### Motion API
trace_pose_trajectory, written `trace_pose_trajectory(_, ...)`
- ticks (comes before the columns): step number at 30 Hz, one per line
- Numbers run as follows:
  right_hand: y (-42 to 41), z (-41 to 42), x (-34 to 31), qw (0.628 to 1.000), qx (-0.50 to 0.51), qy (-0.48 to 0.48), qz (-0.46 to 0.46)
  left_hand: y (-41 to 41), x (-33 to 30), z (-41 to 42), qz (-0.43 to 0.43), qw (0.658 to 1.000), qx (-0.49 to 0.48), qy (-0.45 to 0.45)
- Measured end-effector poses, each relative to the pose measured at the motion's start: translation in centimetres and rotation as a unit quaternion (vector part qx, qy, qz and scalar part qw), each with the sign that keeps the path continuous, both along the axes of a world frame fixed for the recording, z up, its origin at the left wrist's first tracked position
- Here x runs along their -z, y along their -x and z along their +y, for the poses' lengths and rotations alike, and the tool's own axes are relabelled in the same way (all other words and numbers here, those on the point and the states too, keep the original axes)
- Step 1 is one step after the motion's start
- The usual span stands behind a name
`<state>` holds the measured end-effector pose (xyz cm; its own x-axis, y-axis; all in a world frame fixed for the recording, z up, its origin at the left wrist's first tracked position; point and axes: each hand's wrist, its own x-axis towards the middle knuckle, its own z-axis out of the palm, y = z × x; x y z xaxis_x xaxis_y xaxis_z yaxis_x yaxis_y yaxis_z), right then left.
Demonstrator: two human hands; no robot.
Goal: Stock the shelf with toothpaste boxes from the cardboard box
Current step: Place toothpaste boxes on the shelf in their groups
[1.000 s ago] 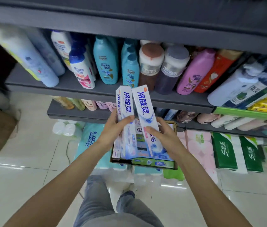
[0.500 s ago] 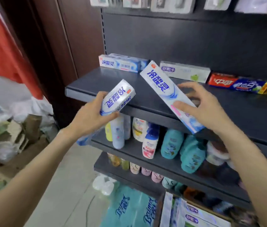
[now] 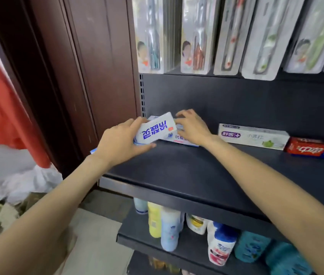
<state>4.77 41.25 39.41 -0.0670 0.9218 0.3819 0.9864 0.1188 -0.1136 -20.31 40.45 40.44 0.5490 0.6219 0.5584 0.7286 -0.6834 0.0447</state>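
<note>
At the dark shelf's (image 3: 177, 175) back-left corner, my left hand (image 3: 117, 143) grips a glossy white toothpaste box (image 3: 155, 129), tilted, my right hand (image 3: 192, 127) curled on the stacked boxes (image 3: 185, 140) behind.

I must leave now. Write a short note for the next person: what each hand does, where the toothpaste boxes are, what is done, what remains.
Left hand: grips a white toothpaste box, tilted above the shelf.
Right hand: rests on the boxes at the back left; whether it grips one I cannot tell.
Done: some boxes lie at the back.
Left: set down the held box. The cardboard box is not in view.
</note>
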Motion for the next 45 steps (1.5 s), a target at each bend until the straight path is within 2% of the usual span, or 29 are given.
trace_pose_trajectory(2, 0.3, -0.7, -0.2, 0.994, -0.004, -0.049, 0.101, -1.3, -0.8, 1.2, -0.111, 0.985, -0.010, 0.131)
trace_pose_trajectory(3, 0.8, -1.7, -0.5, 0.979, -0.016, -0.060, 0.194, -2.1, -1.3, 1.8, -0.180, 0.959, -0.010, 0.221)
trace_pose_trajectory(5, 2.1, -4.0, -1.2, 0.919, -0.058, -0.003, 0.389, -3.9, -2.0, 2.8, -0.334, 0.865, 0.011, 0.375)
trace_pose_trajectory(6, 2.8, -5.1, -1.4, 0.890, -0.077, 0.049, 0.447, -5.0, -2.2, 3.0, -0.407, 0.806, 0.029, 0.428)
trace_pose_trajectory(7, 3.3, -5.9, -1.4, 0.877, -0.087, 0.092, 0.464, -6.2, -2.1, 2.8, -0.466, 0.751, 0.048, 0.466)
trace_pose_trajectory(8, 3.7, -6.4, -1.2, 0.879, -0.088, 0.115, 0.455, -7.2, -1.9, 2.3, -0.509, 0.703, 0.074, 0.491)
trace_pose_trajectory(9, 3.9, -6.6, -1.0, 0.890, -0.086, 0.119, 0.433, -8.1, -1.5, 1.7, -0.532, 0.672, 0.098, 0.506)
trace_pose_trajectory(10, 3.8, -6.6, -0.9, 0.905, -0.080, 0.108, 0.404, -8.7, -1.1, 0.9, -0.537, 0.659, 0.121, 0.514)
trace_pose_trajectory(11, 3.5, -6.7, -0.8, 0.922, -0.068, 0.090, 0.369, -8.8, -0.7, 0.3, -0.520, 0.673, 0.134, 0.509)
trace_pose_trajectory(12, 3.1, -6.7, -0.9, 0.938, -0.052, 0.074, 0.334, -8.6, -0.2, 0.0, -0.481, 0.711, 0.134, 0.495)
trace_pose_trajectory(14, 1.5, -6.6, -0.8, 0.965, -0.027, 0.053, 0.256, -7.0, 0.9, 0.6, -0.347, 0.824, 0.088, 0.439)
trace_pose_trajectory(15, 0.8, -6.4, -0.7, 0.975, -0.027, 0.050, 0.215, -5.9, 1.6, 1.3, -0.288, 0.865, 0.062, 0.406)
trace_pose_trajectory(17, 0.0, -5.7, -0.4, 0.989, -0.050, 0.058, 0.125, -4.1, 2.6, 1.6, -0.241, 0.899, 0.034, 0.364)
trace_pose_trajectory(19, 0.0, -4.4, 0.4, 0.996, -0.068, 0.061, -0.008, -3.6, 3.4, 1.6, -0.205, 0.928, 0.008, 0.311)
trace_pose_trajectory(21, 0.4, -3.2, 1.1, 0.990, -0.037, 0.035, -0.130, -4.0, 3.7, 1.2, -0.157, 0.956, -0.019, 0.249)
trace_pose_trajectory(22, 0.7, -3.0, 1.4, 0.987, -0.016, 0.016, -0.158, -4.1, 3.7, 1.0, -0.144, 0.963, -0.023, 0.228)
trace_pose_trajectory(25, 1.8, -4.5, 1.4, 0.986, 0.002, -0.024, -0.168, -4.4, 3.9, 0.6, -0.126, 0.973, -0.017, 0.194)
trace_pose_trajectory(28, 3.0, -10.0, 1.8, 0.993, -0.054, -0.081, -0.072, -4.4, 4.0, -2.3, -0.095, 0.992, 0.066, 0.056)
trace_pose_trajectory(31, 3.2, -17.8, 3.1, 0.988, -0.056, -0.141, 0.007, -5.0, 4.9, -7.5, -0.102, 0.974, 0.194, -0.051)
trace_pose_trajectory(34, 1.6, -25.7, 6.1, 0.984, -0.051, -0.161, 0.063, -6.8, 7.1, -13.7, -0.115, 0.953, 0.276, -0.057)
trace_pose_trajectory(37, -0.7, -32.8, 10.5, 0.986, -0.017, -0.115, 0.117, -9.2, 10.8, -19.3, -0.142, 0.934, 0.327, -0.005)
trace_pose_trajectory(39, -2.7, -36.8, 14.2, 0.988, 0.016, -0.056, 0.142, -11.0, 14.1, -22.4, -0.121, 0.924, 0.356, 0.068)
trace_pose_trajectory(42, -6.1, -42.0, 21.1, 0.977, 0.091, 0.074, 0.179, -13.8, 20.5, -26.1, 0.029, 0.902, 0.375, 0.209)
trace_pose_trajectory(44, -8.3, -45.0, 25.9, 0.954, 0.144, 0.167, 0.202, -15.8, 25.6, -27.9, 0.115, 0.876, 0.332, 0.331)
trace_pose_trajectory(45, -9.2, -46.4, 28.2, 0.937, 0.171, 0.213, 0.216, -16.6, 28.0, -28.8, 0.130, 0.857, 0.289, 0.407)
